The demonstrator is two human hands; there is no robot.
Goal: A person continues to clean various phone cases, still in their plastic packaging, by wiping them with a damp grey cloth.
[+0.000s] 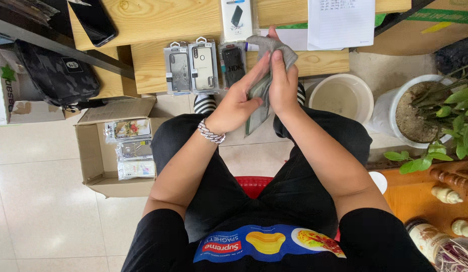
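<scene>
We sit before the bench (143, 60). Below its edge, our left hand (237, 103) grasps a packaged case (258, 100) from beneath; our right hand (283, 83) presses a grey cloth (274, 48) against its upper face.
</scene>
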